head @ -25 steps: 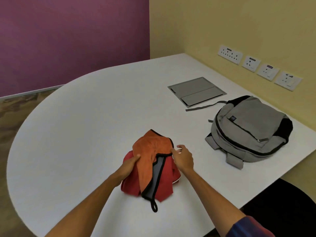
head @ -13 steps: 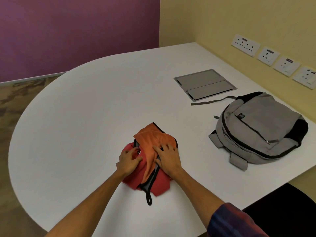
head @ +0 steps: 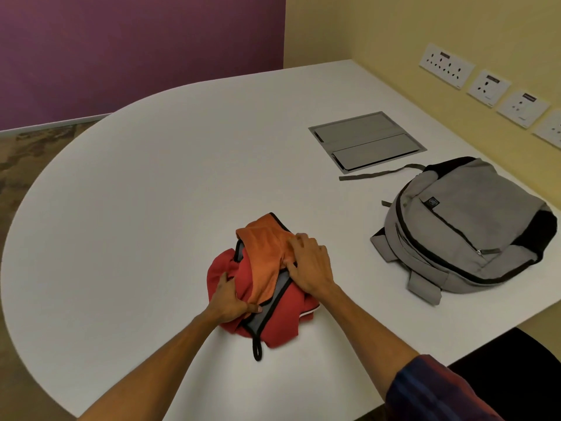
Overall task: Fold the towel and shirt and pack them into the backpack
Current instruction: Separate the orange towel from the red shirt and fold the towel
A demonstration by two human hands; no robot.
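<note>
I see a white tabletop [head: 151, 192], an orange towel [head: 264, 253] with black trim over a red shirt [head: 282, 323], a grey backpack [head: 473, 217] with black sides and zips, a grey hatch [head: 364, 141], one purple wall [head: 136, 47], one yellow wall [head: 409, 28], and white sockets [head: 446, 68].

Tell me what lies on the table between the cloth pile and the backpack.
Nothing visible: bare white table separates the pile of orange towel and red shirt from the grey backpack, whose zippers look closed.
</note>
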